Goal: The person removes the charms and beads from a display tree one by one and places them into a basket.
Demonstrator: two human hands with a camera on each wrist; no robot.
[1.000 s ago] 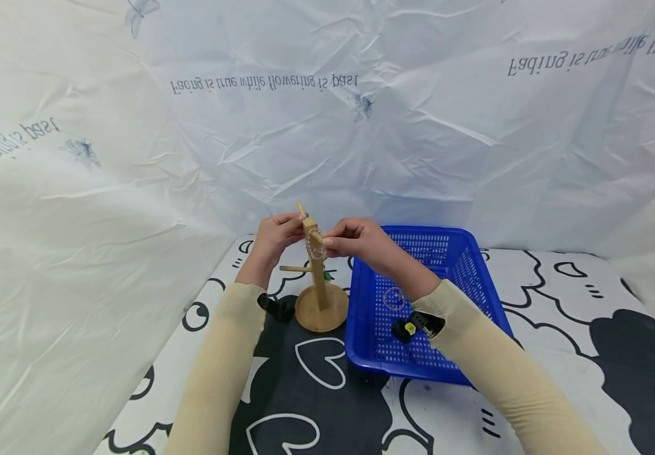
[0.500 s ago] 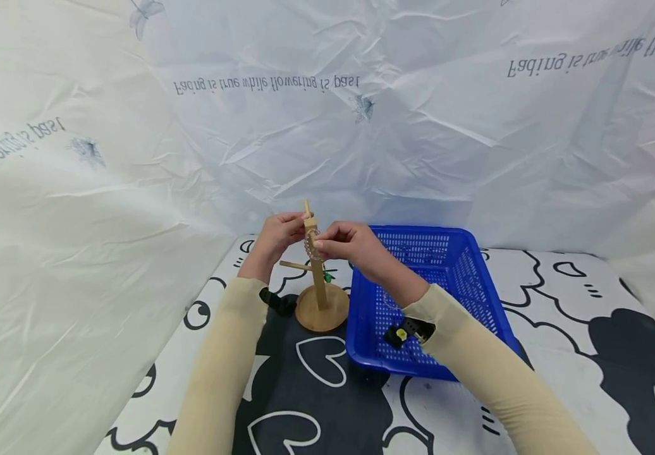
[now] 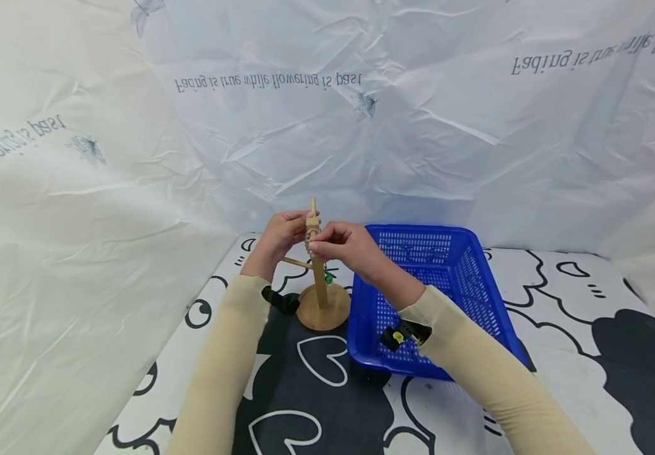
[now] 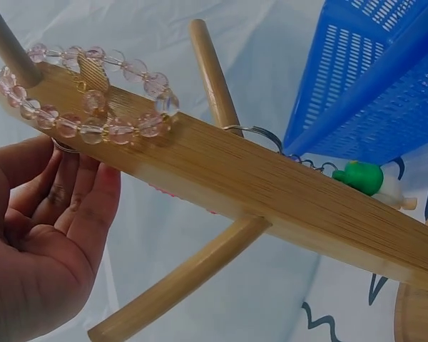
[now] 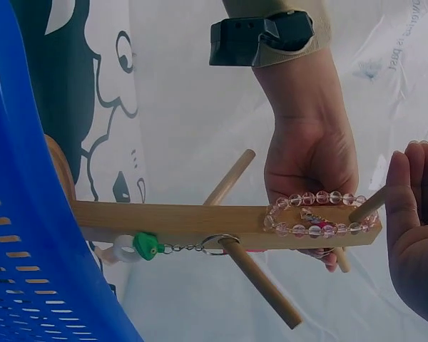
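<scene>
A wooden stand [image 3: 320,278] with several pegs rises from a round base. A pink clear-bead bracelet [image 4: 118,132] with a charm hangs round its upper front peg [image 5: 369,204]. My left hand [image 4: 50,228] grips the stand's top from the side, fingers partly hidden behind it; a bit of metal ring shows at the fingertips. My right hand [image 3: 350,248] pinches that front peg near its end, beside the bracelet; the contact is partly hidden. From a lower peg hangs a keychain [image 5: 148,246] with a green and white figure. A sliver of pink shows behind the post.
A blue plastic basket [image 3: 356,354] stands close right of the stand. Black-and-white patterned cloth [image 3: 327,404] covers the table, and a white printed sheet [image 3: 327,145] hangs behind. Other pegs, such as the left one [image 4: 178,281], stick out from the post.
The stand has turned, so its top peg swings right and the bracelet's peg now faces me. My right hand has moved slightly left with it; my left hand has shifted a little right.
</scene>
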